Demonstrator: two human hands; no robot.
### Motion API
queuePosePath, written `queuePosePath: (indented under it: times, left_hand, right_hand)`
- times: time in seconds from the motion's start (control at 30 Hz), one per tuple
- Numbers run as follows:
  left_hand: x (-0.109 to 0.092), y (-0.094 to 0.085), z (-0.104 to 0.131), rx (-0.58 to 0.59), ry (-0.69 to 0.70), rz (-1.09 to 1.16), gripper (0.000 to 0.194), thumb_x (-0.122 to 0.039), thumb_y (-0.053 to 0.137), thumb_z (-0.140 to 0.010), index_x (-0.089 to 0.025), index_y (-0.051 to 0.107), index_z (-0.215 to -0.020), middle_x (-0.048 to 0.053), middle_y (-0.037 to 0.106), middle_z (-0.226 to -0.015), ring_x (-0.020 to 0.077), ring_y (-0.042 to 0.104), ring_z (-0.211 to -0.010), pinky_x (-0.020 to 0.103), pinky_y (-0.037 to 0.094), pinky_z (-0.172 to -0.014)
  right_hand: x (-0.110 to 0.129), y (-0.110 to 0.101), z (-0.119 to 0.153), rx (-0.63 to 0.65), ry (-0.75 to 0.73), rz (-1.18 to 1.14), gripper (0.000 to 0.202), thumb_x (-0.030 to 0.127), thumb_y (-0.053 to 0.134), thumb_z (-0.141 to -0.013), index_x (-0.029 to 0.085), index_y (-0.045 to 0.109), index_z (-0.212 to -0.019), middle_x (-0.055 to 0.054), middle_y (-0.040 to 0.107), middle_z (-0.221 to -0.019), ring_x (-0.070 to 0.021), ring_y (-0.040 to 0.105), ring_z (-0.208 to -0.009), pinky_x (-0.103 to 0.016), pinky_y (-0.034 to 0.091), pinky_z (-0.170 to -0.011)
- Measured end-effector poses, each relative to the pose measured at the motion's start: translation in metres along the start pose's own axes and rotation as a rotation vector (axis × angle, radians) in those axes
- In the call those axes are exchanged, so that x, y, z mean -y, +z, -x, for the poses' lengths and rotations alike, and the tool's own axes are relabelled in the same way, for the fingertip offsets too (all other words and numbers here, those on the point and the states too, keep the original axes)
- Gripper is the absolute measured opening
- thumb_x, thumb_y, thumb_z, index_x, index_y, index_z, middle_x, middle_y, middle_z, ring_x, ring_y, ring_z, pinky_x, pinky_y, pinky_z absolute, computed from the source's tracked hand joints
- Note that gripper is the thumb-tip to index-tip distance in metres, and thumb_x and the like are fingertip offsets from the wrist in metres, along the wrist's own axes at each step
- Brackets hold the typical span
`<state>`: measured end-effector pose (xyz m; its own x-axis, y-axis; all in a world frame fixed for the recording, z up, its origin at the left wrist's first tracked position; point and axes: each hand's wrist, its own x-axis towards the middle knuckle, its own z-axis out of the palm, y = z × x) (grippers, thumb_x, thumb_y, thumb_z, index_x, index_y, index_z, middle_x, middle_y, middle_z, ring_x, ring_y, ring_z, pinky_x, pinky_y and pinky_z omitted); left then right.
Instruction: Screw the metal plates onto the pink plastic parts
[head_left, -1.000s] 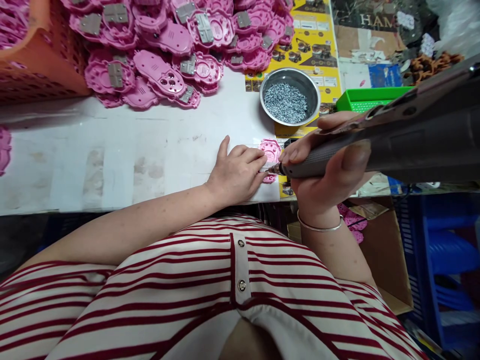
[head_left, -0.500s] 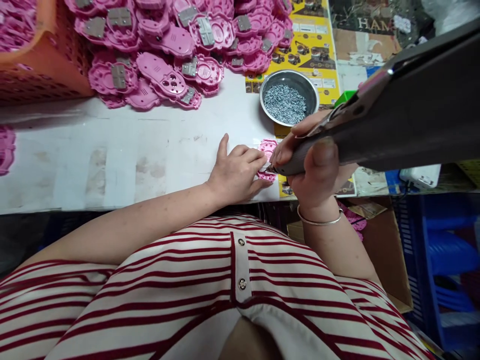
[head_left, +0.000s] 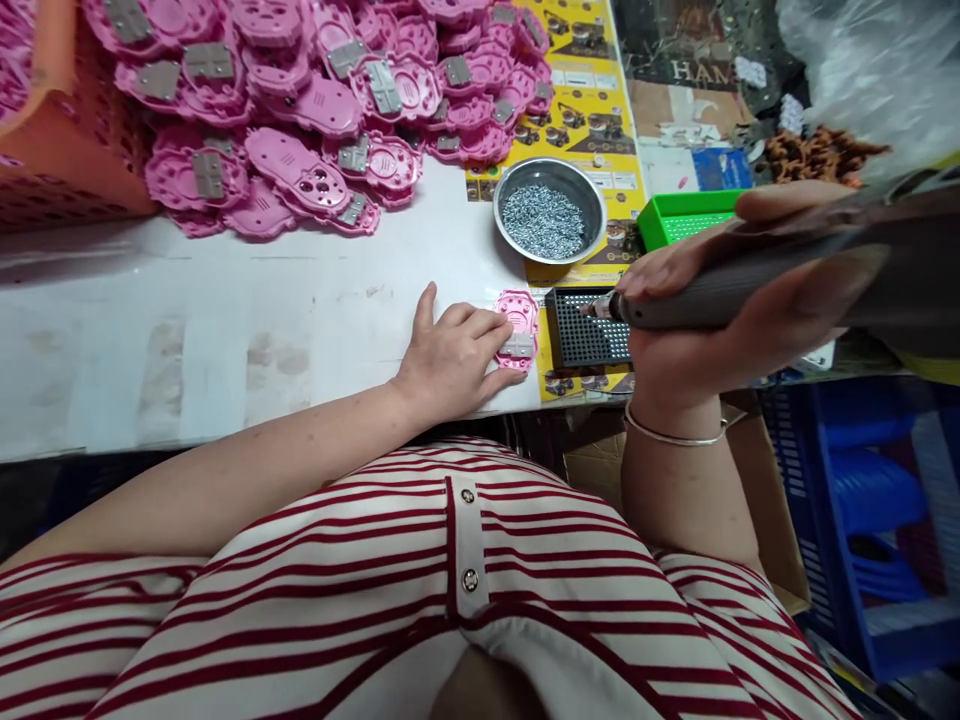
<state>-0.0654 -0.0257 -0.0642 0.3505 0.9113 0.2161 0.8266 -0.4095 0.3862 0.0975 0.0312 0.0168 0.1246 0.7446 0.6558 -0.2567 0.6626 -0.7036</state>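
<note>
My left hand lies flat on the white table, its fingertips pressing on a pink plastic part that carries a small grey metal plate. My right hand is wrapped around a grey electric screwdriver, held nearly level above the table edge. The screwdriver's tip hangs over a black perforated screw tray, to the right of the pink part and clear of it.
A steel bowl of small screws stands behind the pink part. A heap of pink parts and an orange basket fill the back left. A green tray is at the right, blue crates below.
The screwdriver tip has lifted off the pink part and swung right, over the black screw tray. My left hand stays on the part.
</note>
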Motion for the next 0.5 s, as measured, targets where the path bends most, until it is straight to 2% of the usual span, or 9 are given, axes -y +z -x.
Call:
queuePosePath:
  times: [0.13,0.5]
  left_hand:
    - [0.001,0.000,0.002,-0.018,0.013,0.005,0.044,-0.053,0.066,-0.091,-0.022,0.070,-0.121,0.010,0.070,-0.127,0.0340,0.060,-0.114,0.075,0.016,-0.119]
    - [-0.001,-0.001,0.002,-0.021,0.025,-0.003,0.043,-0.051,0.066,-0.092,-0.019,0.069,-0.121,0.010,0.070,-0.127,0.0336,0.061,-0.112,0.075,0.019,-0.117]
  right_hand:
    - [-0.012,-0.007,-0.005,-0.101,-0.003,0.068,0.024,0.048,0.060,-0.091,0.029,0.072,-0.086,0.006,0.053,-0.054,-0.0069,0.050,-0.045,-0.024,0.038,-0.044]
    - [-0.031,-0.011,-0.002,-0.132,0.017,0.190,0.029,0.052,0.055,-0.094,0.027,0.067,-0.087,0.007,0.046,-0.053,-0.0058,0.050,-0.044,-0.023,0.039,-0.046]
